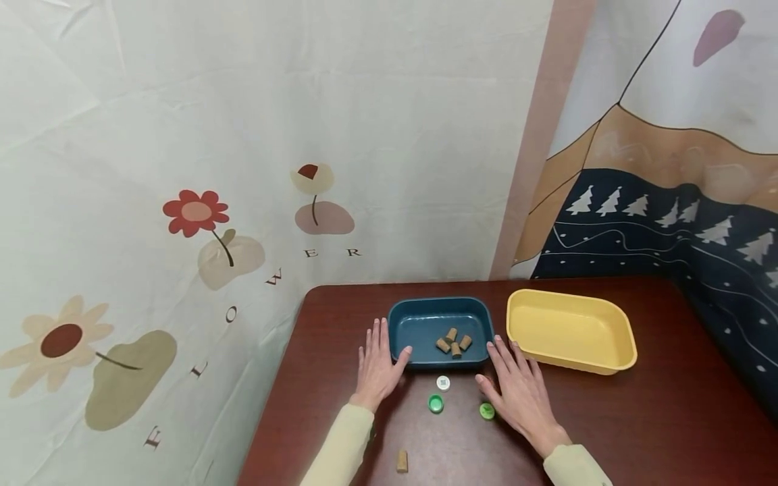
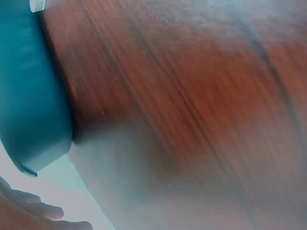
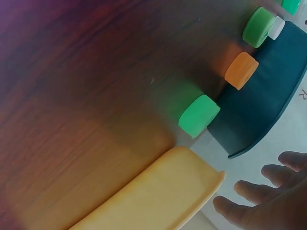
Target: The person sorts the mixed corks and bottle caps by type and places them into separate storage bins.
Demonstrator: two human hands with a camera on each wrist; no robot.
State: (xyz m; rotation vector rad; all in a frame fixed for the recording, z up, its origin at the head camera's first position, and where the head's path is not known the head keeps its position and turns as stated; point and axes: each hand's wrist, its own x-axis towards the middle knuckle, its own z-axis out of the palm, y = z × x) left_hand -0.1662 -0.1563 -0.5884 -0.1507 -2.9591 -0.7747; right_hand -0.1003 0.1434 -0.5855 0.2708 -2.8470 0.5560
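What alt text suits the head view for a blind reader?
A person's open left hand and right hand flank a blue tray of corks on a reddish-brown table; a yellow tray stands to the right. Bottle caps and a lone cork lie nearer the viewer.

Before you sits a deep teal-blue, rectangular plastic tray with rounded corners [image 1: 440,361], upright on the tabletop [image 1: 687,405], its open top up and one long side facing you. Its walls are smooth, with a thin lip along the top. It lies between your left hand [image 1: 378,371] and your right hand [image 1: 521,395], with your fingers at its left side and its near right corner; you can't tell from these views whether they touch it. Inside, on the floor right of centre, four short brown cylindrical corks [image 1: 456,350] cluster at differing angles.
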